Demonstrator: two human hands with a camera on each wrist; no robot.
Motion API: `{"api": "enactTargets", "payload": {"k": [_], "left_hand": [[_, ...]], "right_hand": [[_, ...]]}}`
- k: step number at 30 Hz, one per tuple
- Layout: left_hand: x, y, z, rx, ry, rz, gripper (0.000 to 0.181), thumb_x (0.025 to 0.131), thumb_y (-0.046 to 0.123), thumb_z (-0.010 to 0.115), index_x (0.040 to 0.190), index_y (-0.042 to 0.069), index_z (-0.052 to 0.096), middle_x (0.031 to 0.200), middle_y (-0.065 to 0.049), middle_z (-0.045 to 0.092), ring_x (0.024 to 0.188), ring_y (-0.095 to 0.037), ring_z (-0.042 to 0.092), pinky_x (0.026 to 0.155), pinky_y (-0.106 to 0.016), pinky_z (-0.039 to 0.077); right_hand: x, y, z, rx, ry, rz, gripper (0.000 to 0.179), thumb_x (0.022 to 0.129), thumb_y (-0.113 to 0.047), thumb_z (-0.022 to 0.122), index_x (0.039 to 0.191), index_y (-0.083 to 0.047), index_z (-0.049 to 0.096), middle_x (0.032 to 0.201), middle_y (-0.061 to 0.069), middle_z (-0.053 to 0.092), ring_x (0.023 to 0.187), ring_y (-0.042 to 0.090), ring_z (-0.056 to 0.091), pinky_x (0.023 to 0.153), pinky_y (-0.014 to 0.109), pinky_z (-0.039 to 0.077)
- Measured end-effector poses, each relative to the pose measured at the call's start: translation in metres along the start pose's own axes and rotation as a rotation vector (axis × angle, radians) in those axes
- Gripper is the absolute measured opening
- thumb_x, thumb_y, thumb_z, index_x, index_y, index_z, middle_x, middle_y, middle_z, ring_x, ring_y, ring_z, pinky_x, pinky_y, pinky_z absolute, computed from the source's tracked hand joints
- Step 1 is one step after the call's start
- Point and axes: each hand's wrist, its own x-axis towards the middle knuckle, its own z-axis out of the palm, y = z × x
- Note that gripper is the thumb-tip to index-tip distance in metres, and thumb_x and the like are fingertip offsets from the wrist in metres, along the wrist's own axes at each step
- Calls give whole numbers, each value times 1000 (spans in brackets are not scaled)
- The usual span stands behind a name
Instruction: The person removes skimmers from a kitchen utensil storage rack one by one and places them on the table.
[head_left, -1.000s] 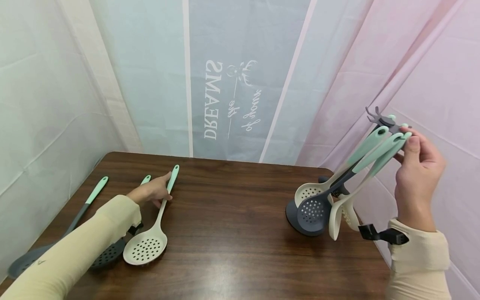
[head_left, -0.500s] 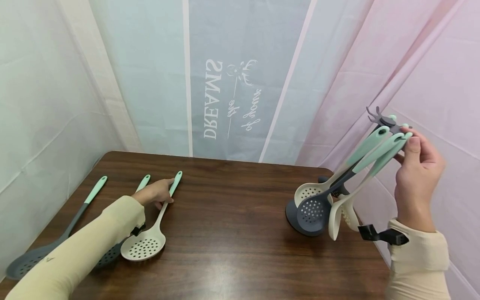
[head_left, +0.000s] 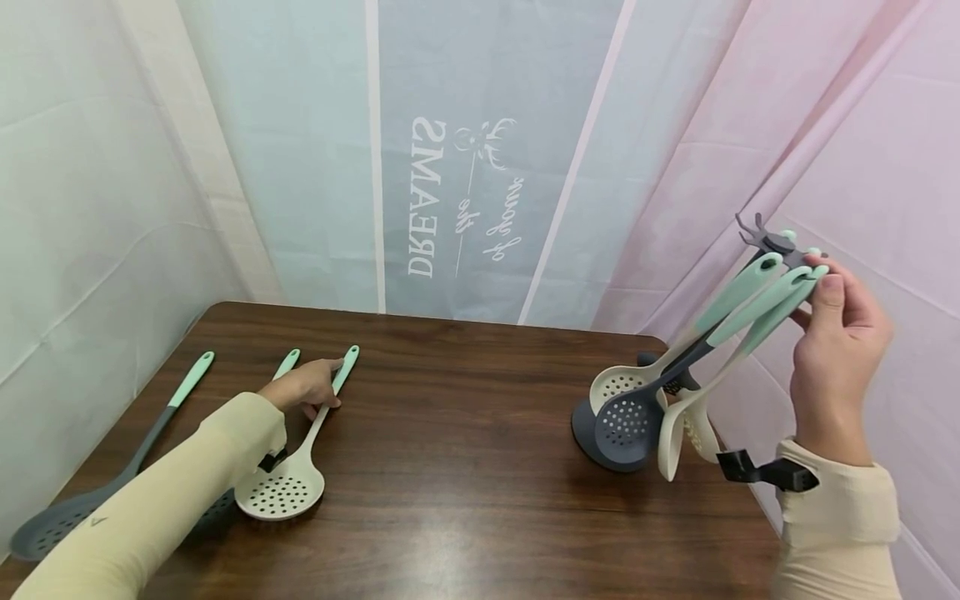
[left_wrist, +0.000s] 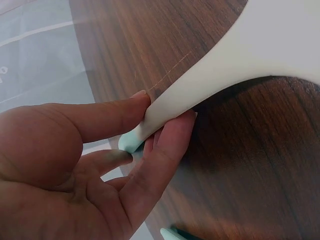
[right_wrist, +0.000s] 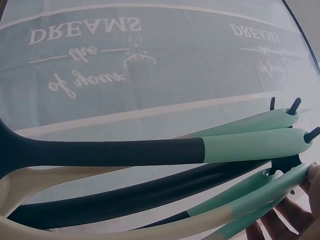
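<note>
My left hand (head_left: 307, 387) pinches the lower mint handle of a cream slotted skimmer (head_left: 281, 492), lying on the table at left. In the left wrist view, thumb and fingers (left_wrist: 167, 145) grip either side of its neck. At right, my right hand (head_left: 843, 333) holds the mint handle end of a cream utensil (head_left: 671, 442) at the top of a dark rotating utensil rack (head_left: 772, 242). Other utensils hang around it, among them a dark slotted spoon (head_left: 628, 425) and a cream slotted spoon (head_left: 618, 382). The held utensil's head shows only edge-on.
A dark slotted turner (head_left: 60, 521) with a mint handle lies at far left. Between it and the skimmer is another dark slotted utensil (head_left: 217, 504), mostly hidden by the left sleeve. The wooden table (head_left: 465, 433) backs onto a printed curtain (head_left: 465, 183).
The cream skimmer has shifted slightly left and its handle end slightly nearer in my left hand. My right hand and the rack have stayed nearly still.
</note>
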Motion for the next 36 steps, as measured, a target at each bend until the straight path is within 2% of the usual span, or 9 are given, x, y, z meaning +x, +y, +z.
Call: {"api": "enactTargets", "payload": {"k": [4, 17, 25, 36], "left_hand": [[-1, 0, 1, -1, 5, 2, 84, 95, -2, 67, 160, -6, 13, 130, -41, 51, 61, -23, 63, 58, -34, 59], [2, -1, 0, -21, 12, -13, 85, 95, -2, 68, 160, -5, 14, 134, -41, 48, 62, -23, 62, 58, -35, 59], [2, -3, -1, -24, 6, -16, 86, 95, -2, 68, 160, -6, 13, 110, -30, 60, 65, -24, 63, 59, -35, 59], [1, -5, -3, -16, 15, -6, 84, 94, -3, 68, 159, -8, 15, 120, -37, 56, 65, -25, 64, 58, -35, 59]], "right_hand": [[0, 0, -1, -10, 4, 8, 37, 94, -15, 71, 119, 12, 69, 106, 16, 70, 91, 22, 69, 76, 21, 59], [1, 1, -2, -5, 5, 8, 37, 94, -14, 71, 119, 13, 69, 105, 16, 70, 92, 22, 69, 76, 21, 59], [1, 1, -2, 3, 2, 0, 38, 94, -13, 71, 119, 15, 67, 104, 17, 70, 90, 22, 69, 75, 22, 59], [2, 1, -1, -7, -3, -8, 38, 94, -14, 71, 119, 15, 68, 104, 17, 71, 89, 22, 70, 75, 22, 59]]}}
